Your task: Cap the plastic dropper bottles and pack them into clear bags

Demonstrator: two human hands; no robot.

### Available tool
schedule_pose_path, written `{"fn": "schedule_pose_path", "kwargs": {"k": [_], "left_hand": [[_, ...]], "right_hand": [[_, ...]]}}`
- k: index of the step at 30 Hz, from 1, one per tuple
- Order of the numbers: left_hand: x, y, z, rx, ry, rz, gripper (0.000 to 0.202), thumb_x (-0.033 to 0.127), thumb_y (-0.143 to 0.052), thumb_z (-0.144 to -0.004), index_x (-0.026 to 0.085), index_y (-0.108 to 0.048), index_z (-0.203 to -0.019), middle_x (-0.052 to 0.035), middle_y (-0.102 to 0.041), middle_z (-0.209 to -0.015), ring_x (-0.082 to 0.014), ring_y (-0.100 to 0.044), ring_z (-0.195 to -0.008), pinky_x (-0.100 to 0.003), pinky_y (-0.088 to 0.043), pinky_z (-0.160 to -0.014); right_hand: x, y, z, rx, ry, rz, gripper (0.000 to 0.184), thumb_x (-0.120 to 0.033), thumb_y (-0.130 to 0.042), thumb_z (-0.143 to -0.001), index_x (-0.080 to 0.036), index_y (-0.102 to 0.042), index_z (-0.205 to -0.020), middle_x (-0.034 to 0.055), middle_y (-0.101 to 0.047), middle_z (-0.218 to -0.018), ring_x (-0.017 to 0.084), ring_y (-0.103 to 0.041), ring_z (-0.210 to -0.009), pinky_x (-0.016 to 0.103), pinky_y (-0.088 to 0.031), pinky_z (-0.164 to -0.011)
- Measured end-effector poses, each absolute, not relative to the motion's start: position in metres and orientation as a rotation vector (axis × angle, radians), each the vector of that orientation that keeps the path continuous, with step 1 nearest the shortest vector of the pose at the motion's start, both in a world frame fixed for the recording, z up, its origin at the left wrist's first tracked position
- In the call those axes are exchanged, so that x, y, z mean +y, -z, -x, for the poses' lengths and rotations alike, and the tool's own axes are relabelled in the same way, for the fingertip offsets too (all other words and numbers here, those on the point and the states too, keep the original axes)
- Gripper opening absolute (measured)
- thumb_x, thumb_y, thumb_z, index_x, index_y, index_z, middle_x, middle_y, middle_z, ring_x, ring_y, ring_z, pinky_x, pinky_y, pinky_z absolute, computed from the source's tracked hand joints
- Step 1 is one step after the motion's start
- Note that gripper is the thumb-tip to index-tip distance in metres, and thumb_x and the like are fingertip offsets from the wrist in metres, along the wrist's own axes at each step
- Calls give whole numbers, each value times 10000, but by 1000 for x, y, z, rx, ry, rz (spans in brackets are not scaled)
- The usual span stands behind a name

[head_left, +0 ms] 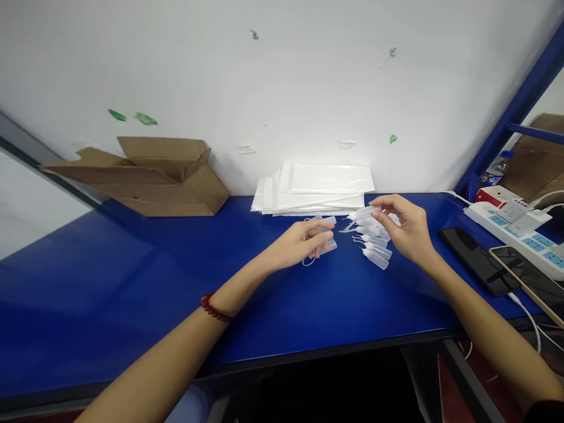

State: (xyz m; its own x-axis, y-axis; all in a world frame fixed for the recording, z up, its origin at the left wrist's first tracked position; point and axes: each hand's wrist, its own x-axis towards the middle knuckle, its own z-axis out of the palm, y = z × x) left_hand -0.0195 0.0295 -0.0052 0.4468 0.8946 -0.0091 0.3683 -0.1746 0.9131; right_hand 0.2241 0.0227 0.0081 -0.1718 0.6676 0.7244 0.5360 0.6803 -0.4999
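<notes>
My right hand (403, 226) pinches a small translucent plastic piece with a thin tip (366, 213) between thumb and fingers. Beneath and in front of that hand, several like pieces (375, 257) lie in a loose row, their thin, bent white tips facing left. My left hand (304, 242) has its fingers closed at a little group of clear plastic caps (328, 247) with thin cord loops. The fingers partly cover the cap they seem to grip. A dark red beaded bracelet (215, 308) circles the left wrist.
White flat packets (326, 179) are stacked against the wall behind the hands. An open cardboard box (176, 188) stands at the back left of the blue table (132, 282). Two phones, one a black phone (478, 258), and a power strip (520, 232) with cables lie on the right.
</notes>
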Motion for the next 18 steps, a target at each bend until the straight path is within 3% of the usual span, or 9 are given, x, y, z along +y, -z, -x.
{"fn": "schedule_pose_path", "kwargs": {"k": [7, 12, 18], "left_hand": [[26, 0, 17, 1001, -737, -1651, 414, 475, -608, -853, 138, -655, -1088, -37, -661, -744, -124, -574, -563, -249, -471, -511], [28, 0, 17, 1008, -846, -1544, 387, 505, -571, -885, 133, -674, -911, -40, -647, -702, -106, -544, -524, -250, -476, -513], [28, 2, 16, 1014, -854, -1562, 319, 451, -589, -882, 145, -674, -860, -30, -637, -688, -102, -538, -515, -242, -463, -501]], "right_hand": [[21, -6, -220, -1791, -295, 897, 101, -283, -628, -880, -216, -674, -941, 40, -719, -955, 168, -652, -816, 361, -539, -801], [21, -3, -219, -1795, -322, 862, 89, -264, -628, -880, -213, -673, -937, 41, -720, -960, 168, -660, -839, 357, -553, -799], [20, -4, -218, -1802, -314, 822, 76, -246, -633, -883, -206, -671, -936, 44, -721, -954, 171, -664, -843, 358, -555, -788]]}}
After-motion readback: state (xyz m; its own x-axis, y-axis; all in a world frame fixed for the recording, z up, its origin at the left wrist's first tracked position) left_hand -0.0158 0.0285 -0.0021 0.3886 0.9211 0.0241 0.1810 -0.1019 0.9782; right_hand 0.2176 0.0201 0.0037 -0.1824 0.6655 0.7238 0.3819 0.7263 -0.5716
